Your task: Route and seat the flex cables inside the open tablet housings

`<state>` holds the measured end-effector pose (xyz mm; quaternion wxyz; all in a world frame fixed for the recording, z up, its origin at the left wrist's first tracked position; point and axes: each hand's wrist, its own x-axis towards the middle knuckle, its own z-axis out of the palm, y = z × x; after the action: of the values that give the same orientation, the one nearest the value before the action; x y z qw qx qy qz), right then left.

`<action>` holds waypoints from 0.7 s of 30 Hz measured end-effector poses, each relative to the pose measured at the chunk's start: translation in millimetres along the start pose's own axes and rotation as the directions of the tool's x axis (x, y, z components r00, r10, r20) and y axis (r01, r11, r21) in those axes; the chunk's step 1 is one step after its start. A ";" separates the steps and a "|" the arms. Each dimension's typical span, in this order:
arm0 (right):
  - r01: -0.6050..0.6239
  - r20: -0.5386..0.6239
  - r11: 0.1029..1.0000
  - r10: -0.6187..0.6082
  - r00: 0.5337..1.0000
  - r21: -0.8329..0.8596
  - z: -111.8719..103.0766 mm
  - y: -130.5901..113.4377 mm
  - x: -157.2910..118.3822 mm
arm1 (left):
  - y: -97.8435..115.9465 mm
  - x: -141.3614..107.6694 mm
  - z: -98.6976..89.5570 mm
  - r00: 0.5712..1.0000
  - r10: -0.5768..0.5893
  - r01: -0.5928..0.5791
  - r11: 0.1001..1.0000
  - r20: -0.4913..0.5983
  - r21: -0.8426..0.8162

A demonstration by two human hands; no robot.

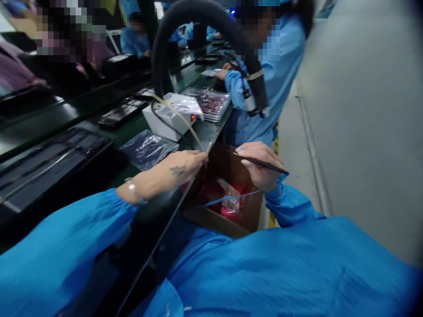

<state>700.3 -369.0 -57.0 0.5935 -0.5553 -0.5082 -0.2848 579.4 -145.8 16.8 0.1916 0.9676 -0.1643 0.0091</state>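
My right hand (262, 165) is closed around dark tweezers (261, 163), held above the right side of an open cardboard box (220, 220). Red material and clear plastic (231, 200) lie inside the box. At the bench edge, my left hand (185, 167) has its fingers pressed together near the box's left side; whatever is between the fingertips is too small to make out. A coiled blue cord (220, 201) runs from my right wrist across the box opening. A clear plastic bag (148, 149) lies on the bench behind my left hand.
A white device (165, 119) with a red light stands on the bench beside stacked trays (211, 103). A black hose (198, 9) arches overhead. Black trays (49, 163) sit at left. A person in blue (280, 75) works beyond the box; others are farther back.
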 end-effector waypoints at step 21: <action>-0.614 0.074 0.330 0.840 0.538 0.718 39.0 39.3 22.9 | 44.6 -4.0 13.6 0.943 -0.312 0.045 0.468 -0.118 -0.883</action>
<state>731.9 -318.1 -55.7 0.8836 -0.4171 -0.1632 0.1368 560.6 -188.6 20.3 0.6735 0.7383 -0.0164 0.0325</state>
